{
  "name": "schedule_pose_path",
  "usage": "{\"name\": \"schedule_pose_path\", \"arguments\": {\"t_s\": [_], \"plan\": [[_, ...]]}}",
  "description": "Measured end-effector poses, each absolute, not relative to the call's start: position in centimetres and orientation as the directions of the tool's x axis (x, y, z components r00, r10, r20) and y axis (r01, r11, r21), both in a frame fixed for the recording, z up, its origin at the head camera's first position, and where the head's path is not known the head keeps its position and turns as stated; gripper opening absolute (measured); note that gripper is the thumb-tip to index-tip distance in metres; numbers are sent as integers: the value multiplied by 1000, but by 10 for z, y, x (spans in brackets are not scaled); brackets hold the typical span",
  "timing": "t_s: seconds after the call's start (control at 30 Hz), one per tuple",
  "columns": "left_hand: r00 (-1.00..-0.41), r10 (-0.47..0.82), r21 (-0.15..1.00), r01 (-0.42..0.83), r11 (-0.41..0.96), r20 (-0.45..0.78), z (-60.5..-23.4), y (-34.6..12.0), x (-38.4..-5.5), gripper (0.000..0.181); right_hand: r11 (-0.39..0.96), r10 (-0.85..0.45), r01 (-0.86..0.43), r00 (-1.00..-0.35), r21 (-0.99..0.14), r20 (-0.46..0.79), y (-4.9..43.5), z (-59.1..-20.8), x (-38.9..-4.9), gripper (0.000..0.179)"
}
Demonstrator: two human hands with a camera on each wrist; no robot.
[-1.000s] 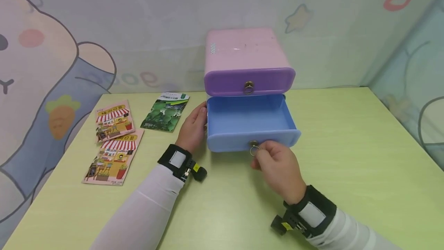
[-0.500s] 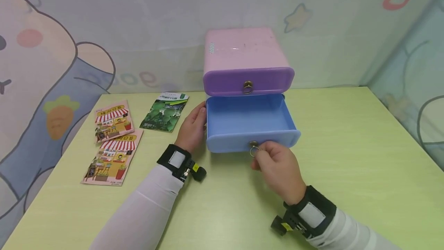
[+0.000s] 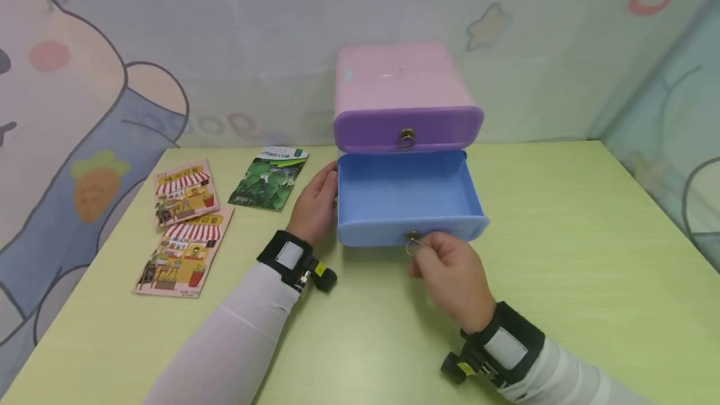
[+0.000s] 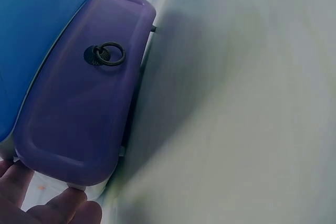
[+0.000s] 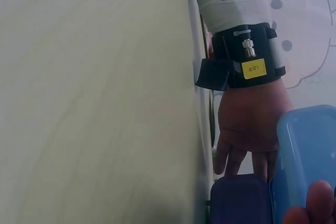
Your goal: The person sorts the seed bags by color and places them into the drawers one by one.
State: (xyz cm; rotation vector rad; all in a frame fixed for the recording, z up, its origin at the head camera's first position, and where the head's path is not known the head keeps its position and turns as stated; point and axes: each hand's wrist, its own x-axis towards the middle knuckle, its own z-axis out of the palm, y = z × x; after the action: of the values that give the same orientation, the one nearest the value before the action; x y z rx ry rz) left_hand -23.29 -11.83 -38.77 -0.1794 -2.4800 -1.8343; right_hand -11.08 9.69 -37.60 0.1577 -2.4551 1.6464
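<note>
A small drawer cabinet with a pink top stands at the back of the table. Its upper purple drawer is closed, and the blue drawer below is pulled out with nothing inside. My right hand pinches the metal ring on the blue drawer's front. My left hand lies along the cabinet's left side, fingers extended and touching it. In the left wrist view a lower purple drawer with a ring pull sits closed beneath the blue one, with my left fingertips at its end.
Two pink seed packets, an upper one overlapping a lower one, lie on the left of the table. A green packet lies between them and the cabinet. A patterned cloth backdrop rises behind.
The head view has shifted slightly. Both hands stay in place, and the blue drawer remains pulled out about as far as before.
</note>
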Motion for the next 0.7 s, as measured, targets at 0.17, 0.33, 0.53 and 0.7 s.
{"name": "schedule_pose_path", "arguments": {"t_s": [0.17,0.33,0.53,0.7], "plan": [[-988,41,926,155,343,150,-390,-119,-233,51,415,1,-219,-970,-883,242,94,-383,-112,25],[-991,36,936,133,325,128,-392,-120,-230,50,408,13,-186,-978,-894,209,93,-381,-111,23],[-991,55,958,131,254,121,-391,-119,-231,49,427,30,-153,-983,-891,183,95,-378,-109,25],[-993,54,962,113,247,103,-390,-116,-232,50,454,28,-102,-991,-885,128,98,-373,-108,26]]}}
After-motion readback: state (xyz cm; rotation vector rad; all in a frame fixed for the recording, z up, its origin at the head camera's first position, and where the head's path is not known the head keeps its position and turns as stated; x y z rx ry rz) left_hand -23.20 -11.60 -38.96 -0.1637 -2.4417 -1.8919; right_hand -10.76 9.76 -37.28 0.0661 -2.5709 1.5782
